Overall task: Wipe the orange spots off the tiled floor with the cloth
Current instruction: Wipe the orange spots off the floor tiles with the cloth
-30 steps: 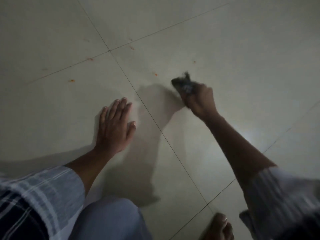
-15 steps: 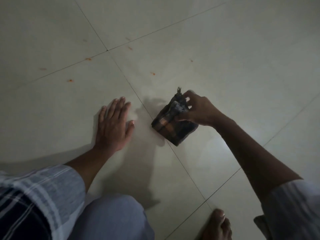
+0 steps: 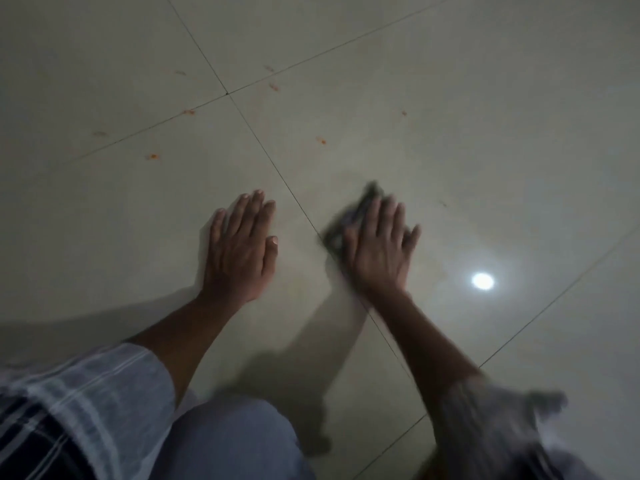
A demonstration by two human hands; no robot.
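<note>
We press the cloth flat to the tiled floor (image 3: 450, 140).

Our left hand (image 3: 239, 251) lies flat, fingers together, on the tile; our right hand (image 3: 377, 247), fingers spread, pins the dark cloth (image 3: 349, 220) beside the grout line. Orange spots (image 3: 322, 141) sit farther ahead, apart from it.

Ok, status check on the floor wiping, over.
Left hand flat on floor tile. Right hand pressing cloth, fingers straight. Orange spots beyond cloth, unwiped. Nothing in the way.
</note>
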